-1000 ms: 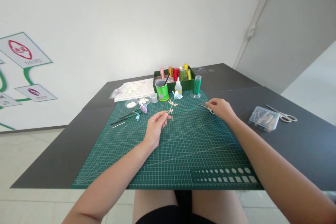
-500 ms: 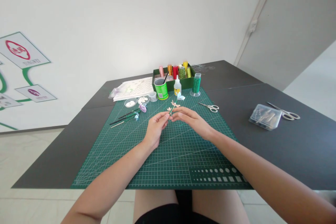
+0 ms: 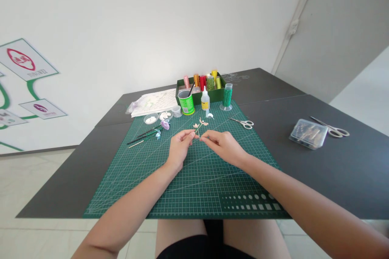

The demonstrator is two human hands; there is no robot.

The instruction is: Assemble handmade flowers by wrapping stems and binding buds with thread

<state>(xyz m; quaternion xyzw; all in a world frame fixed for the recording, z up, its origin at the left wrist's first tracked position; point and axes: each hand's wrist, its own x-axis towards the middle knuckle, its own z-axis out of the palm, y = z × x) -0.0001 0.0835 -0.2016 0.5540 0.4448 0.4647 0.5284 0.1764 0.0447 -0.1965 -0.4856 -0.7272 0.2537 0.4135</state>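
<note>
My left hand (image 3: 179, 147) pinches a small artificial flower sprig (image 3: 197, 127) by its green stem, between thumb and fingertips. Pale pink blossoms (image 3: 203, 122) stand at its far end. Just to the right, my right hand (image 3: 224, 145) has its thumb and forefinger pressed together near the stem's lower end; what lies in that pinch is too small to make out. Beyond the hands, a pale blue and white flower (image 3: 209, 115) shows in front of the glue bottle (image 3: 205, 100); I cannot tell whether it joins the sprig.
On the green cutting mat (image 3: 170, 194) are a purple flower (image 3: 165, 124), dishes of white pieces (image 3: 151, 119), a green can (image 3: 186, 103), a green thread spool (image 3: 227, 97) and scissors (image 3: 243, 123). Behind stands a thread box (image 3: 217, 96). A clear case (image 3: 308, 133) lies right.
My right hand has drawn its fingers from outstretched into a pinch beside the stem. The blue and white flower has shifted slightly lower and changed its angle. My left hand keeps its hold.
</note>
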